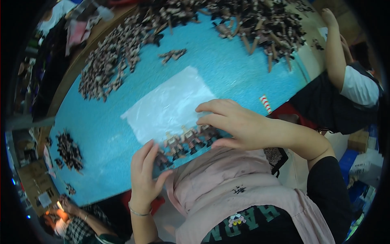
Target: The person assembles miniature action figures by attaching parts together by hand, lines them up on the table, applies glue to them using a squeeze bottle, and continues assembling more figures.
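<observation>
A clear plastic bag [170, 105] lies flat on the blue table [227, 69], its open end toward me. Several small brown and black toy figures [187, 140] sit inside its near end. My left hand [145, 171] pinches the bag's near left corner over the figures. My right hand [235, 124] rests on the bag's near right edge, with fingers spread over it and the thumb beneath the figures.
Large heaps of the same small figures [118, 53] cover the far side of the table, with a small pile [69, 150] at the left. Another person's arm [335, 49] reaches in at the far right. A red-and-white striped stick [265, 104] lies by the table edge.
</observation>
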`<state>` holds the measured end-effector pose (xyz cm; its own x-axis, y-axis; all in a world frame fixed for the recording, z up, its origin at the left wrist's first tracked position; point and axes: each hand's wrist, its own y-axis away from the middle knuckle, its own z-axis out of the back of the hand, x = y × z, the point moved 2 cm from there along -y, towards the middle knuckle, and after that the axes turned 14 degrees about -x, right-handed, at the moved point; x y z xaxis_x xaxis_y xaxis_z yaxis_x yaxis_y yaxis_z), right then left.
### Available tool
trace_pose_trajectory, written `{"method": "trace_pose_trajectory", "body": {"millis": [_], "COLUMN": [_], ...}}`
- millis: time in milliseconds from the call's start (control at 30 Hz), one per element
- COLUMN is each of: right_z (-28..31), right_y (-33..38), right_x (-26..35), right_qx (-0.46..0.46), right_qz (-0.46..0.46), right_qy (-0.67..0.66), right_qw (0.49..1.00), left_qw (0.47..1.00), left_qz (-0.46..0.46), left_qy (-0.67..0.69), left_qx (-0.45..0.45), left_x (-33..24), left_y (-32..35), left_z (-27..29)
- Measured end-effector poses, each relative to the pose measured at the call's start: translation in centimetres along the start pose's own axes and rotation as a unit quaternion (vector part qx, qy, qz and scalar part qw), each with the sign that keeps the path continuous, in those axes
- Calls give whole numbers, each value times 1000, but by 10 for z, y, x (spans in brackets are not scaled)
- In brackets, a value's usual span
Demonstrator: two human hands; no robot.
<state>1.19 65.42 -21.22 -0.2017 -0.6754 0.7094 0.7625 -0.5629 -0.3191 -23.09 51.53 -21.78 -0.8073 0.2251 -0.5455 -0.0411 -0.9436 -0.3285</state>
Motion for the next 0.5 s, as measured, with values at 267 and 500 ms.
{"method": "trace_pose_trajectory", "body": {"millis": [267,500], "right_z": [88,84], "right_y": [-29,-94], "right_x": [-80,-131], "right_qx": [-182,-14], "right_qz": [-8,-15], "right_qy": [283,468], "right_qw": [942,883], "left_qw": [996,991], "left_qz": [-33,-107], "left_qy": [-30,-49], "left_qx": [-71,-68], "left_x": [0,-6], "left_y": [-63,-179], "left_z": [-2,-47]}}
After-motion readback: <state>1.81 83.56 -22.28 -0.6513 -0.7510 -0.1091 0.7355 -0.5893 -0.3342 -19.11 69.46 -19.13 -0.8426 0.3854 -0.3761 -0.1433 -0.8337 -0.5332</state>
